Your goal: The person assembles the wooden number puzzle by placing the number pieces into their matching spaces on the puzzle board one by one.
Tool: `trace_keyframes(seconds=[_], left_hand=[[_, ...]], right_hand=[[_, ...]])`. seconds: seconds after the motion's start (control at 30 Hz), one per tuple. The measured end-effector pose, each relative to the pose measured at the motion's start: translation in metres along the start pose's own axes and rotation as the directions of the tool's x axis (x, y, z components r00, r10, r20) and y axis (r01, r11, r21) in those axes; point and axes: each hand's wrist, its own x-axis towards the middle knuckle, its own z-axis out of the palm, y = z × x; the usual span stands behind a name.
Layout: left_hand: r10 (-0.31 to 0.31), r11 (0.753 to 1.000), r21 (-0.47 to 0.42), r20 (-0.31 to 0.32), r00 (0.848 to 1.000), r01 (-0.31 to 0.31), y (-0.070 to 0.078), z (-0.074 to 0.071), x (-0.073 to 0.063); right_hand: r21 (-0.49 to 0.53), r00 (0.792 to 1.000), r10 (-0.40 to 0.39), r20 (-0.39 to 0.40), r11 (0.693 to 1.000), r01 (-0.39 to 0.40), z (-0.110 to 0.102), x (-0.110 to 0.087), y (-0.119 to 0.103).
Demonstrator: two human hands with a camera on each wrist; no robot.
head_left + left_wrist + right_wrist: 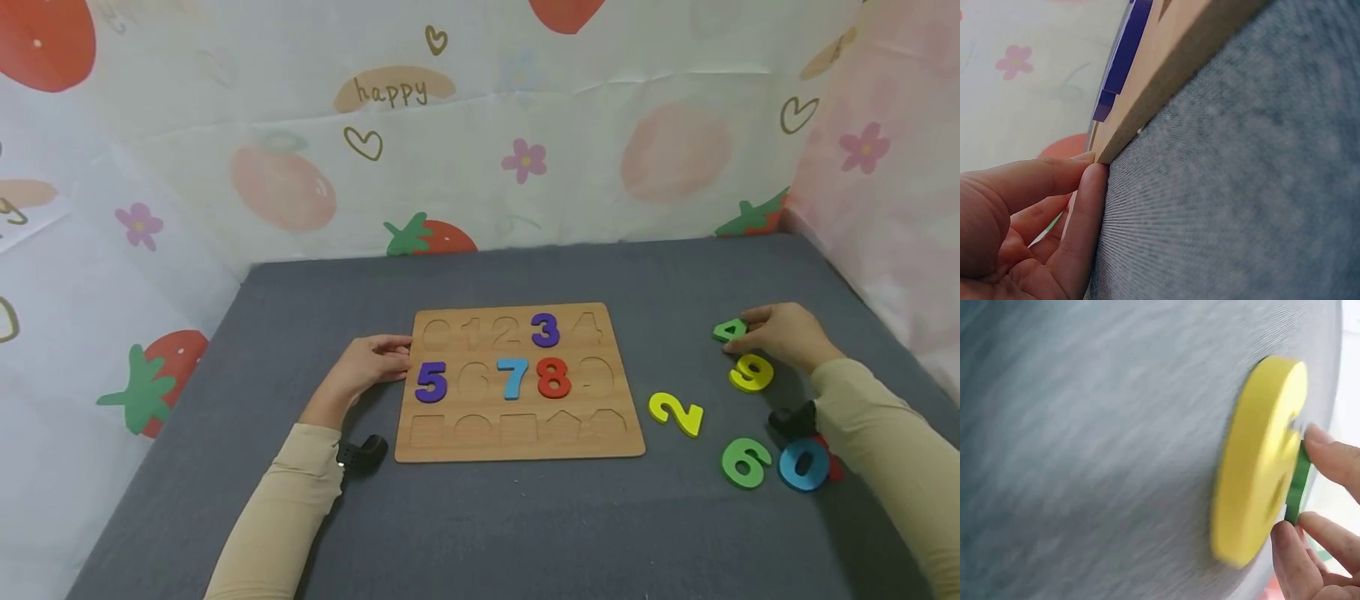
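Note:
A wooden number board [517, 450] lies on the table with a purple 5 [431, 383], a light blue 7 [513, 379], a red 8 [553, 378] and a purple 3 [545, 330] in its recesses. At the board's left edge, my left hand [367, 364] pinches the rim between thumb and finger; the left wrist view shows the fingertips right at the wood. Over at the far right, my right hand [783, 335] grips a green number 4 [1299, 484] by its sides. Just in front of that hand lies a yellow 9 [1250, 450].
Nearer to me on the right are a yellow 2 [690, 421], a green 6 [729, 472] and a blue 0 [789, 477]. A red piece [835, 468] shows partly behind the 0, below the right forearm. Printed cloth [570, 108] hangs along the table's back and sides.

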Motion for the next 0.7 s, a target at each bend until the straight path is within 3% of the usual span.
trace_keyframes(seconds=[0.3,0.7], left_hand=[[-0.005,1.000,0.020,-0.002,1.000,0.005,0.001,0.000,0.000],[-0.002,1.000,0.019,-0.002,1.000,0.003,-0.001,0.000,0.000]], right_hand=[[0.167,0.997,-0.056,0.047,0.985,0.048,0.013,0.008,-0.047],[0.145,0.987,-0.140,0.074,0.981,0.129,0.044,0.028,-0.103]])
